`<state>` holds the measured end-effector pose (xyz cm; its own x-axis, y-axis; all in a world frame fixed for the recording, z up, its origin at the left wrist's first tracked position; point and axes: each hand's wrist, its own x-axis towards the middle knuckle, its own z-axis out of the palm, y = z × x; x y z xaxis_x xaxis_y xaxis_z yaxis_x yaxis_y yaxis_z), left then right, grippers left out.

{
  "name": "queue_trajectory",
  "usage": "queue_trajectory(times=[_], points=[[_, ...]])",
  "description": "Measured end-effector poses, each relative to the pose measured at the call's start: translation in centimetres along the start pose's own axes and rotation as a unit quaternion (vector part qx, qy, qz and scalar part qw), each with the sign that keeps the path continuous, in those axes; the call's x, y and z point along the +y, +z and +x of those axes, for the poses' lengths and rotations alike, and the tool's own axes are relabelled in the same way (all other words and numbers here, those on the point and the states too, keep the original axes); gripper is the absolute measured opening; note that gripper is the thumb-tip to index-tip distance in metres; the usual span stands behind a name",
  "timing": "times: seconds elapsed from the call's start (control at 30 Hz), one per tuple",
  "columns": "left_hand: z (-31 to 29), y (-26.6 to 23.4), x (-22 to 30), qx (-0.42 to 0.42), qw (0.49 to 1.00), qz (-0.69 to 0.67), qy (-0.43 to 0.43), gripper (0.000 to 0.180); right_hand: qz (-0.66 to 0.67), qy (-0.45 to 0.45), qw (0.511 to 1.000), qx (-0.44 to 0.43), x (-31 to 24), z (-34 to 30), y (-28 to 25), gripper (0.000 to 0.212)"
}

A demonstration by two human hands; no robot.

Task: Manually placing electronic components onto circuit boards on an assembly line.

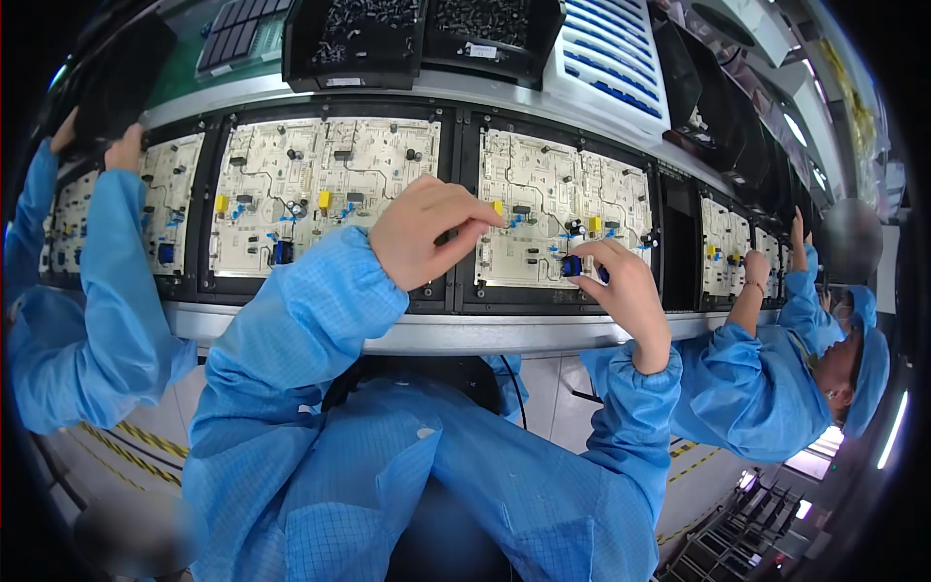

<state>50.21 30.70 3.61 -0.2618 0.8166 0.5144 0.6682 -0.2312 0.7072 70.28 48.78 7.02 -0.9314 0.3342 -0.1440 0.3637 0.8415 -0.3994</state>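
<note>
My left hand hovers over the left part of a pale circuit board panel. Its thumb and index fingertips are pinched together beside a small yellow component; whatever they hold, if anything, is too small to make out. At the panel's lower middle, the thumb and index finger of my right hand close around a dark blue block-shaped component. More dark blue shows between those fingers, partly hidden. Another yellow component and several black cylindrical parts stand just above my right hand.
A second populated panel lies to the left in a black frame. Beyond the metal rail stand black bins of small parts and a white tray with blue rows. Co-workers in blue sleeves work on both sides.
</note>
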Motion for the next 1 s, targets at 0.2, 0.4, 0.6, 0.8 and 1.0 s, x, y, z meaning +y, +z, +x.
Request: queue_trajectory(times=[0.2,0.4,0.6,0.8,1.0], points=[[-0.16,0.11,-0.21,0.002,1.0,-0.003,-0.007,0.015,0.0,-0.01,1.0,0.004,0.13,0.59,0.29,0.028],[0.06,0.22,-0.11,0.007,1.0,0.001,-0.016,0.015,-0.036,0.001,0.999,-0.012,-0.26,0.79,-0.07,0.028],[0.24,0.31,0.0,0.012,1.0,0.0,-0.024,0.015,-0.031,0.004,0.999,-0.022,-0.23,0.75,-0.28,0.028],[0.39,0.54,0.18,0.024,0.999,0.005,-0.03,0.015,-0.018,0.001,1.0,-0.017,-0.11,0.79,-0.28,0.027],[0.66,0.36,0.19,0.055,0.998,0.013,-0.03,0.015,-0.023,-0.003,0.999,-0.022,0.04,0.9,-0.32,0.026]])
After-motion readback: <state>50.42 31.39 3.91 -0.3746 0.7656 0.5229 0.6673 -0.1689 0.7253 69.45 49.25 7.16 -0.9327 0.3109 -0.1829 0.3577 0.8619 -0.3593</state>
